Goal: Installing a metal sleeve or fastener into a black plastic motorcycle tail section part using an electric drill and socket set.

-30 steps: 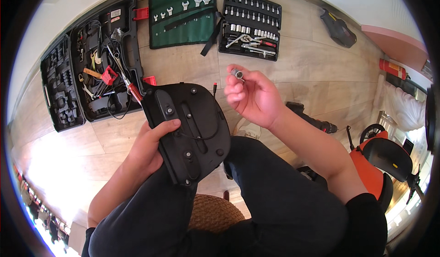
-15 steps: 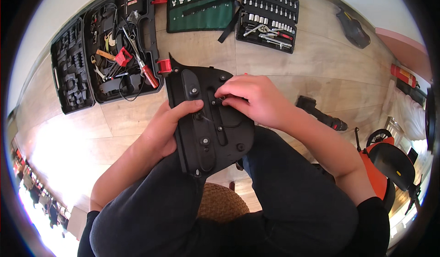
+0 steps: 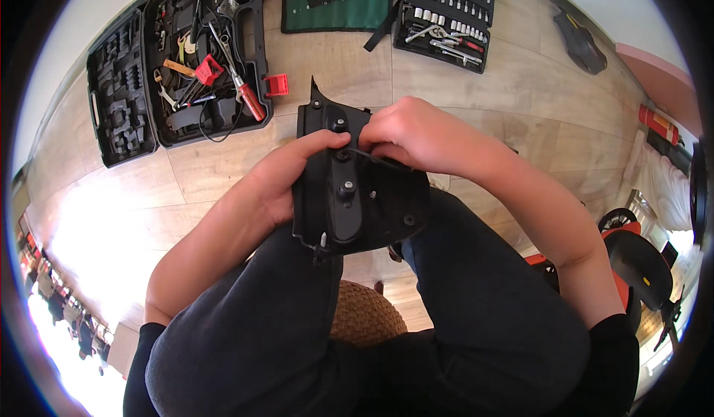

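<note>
A black plastic panel (image 3: 393,210) is held tilted over my knees, with a pointed tip at its far end. Along its left part runs a long raised strip (image 3: 345,220) with silvery bolts. My left hand (image 3: 281,179) is closed on the panel's left edge, its thumb lying on top near the strip. On the far right part of the panel, my right hand (image 3: 420,136) has its fingers curled together. What is between those fingertips is hidden. A thin black cable (image 3: 378,158) runs across the panel from the strip, passing just under the right hand.
An open black toolbox (image 3: 216,123) with loose tools lies at the far left. Beyond the panel are a green wrench roll (image 3: 335,17) and an open socket set (image 3: 442,27). A black tool (image 3: 580,41) lies far right. A woven stool (image 3: 364,317) shows between my legs.
The panel has tilted and shifted a little right, both hands moving with it. My right hand has turned, so its fingertips no longer show. The view has shifted slightly.
</note>
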Action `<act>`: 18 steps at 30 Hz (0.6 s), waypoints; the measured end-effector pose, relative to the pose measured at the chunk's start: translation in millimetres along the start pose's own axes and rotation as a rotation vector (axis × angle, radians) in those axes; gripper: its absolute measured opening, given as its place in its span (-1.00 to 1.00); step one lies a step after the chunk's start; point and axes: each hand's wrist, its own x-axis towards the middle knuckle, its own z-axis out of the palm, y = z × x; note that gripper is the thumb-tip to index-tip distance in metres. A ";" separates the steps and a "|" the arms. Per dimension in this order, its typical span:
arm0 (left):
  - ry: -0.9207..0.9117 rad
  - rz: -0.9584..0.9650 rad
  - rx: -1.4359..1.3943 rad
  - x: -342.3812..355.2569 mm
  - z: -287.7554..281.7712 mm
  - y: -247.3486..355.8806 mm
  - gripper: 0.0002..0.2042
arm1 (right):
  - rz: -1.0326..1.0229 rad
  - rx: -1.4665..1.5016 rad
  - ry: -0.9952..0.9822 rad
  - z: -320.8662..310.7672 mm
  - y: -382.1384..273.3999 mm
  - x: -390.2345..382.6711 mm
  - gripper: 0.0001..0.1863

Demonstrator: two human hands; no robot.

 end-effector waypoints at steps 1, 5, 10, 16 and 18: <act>-0.017 -0.011 0.002 0.2 0.7 -0.5 -0.72 | 0.009 -0.039 -0.014 0.1 -1.5 -1.1 -0.89; -0.023 -0.004 0.004 2.4 1.7 -3.7 -0.73 | -0.106 -0.148 0.040 8.7 4.1 -7.6 -0.93; 0.032 0.035 0.075 7.0 0.4 -12.2 -0.68 | -0.129 -0.326 0.042 21.9 0.4 -22.3 -0.86; 0.061 0.231 0.165 0.1 16.0 -13.5 -0.66 | -0.159 -0.556 0.239 42.0 -2.9 -28.6 -0.89; 0.067 0.266 0.177 -1.4 20.6 -13.3 -0.66 | -0.142 -0.619 0.272 46.4 -3.8 -27.4 -0.90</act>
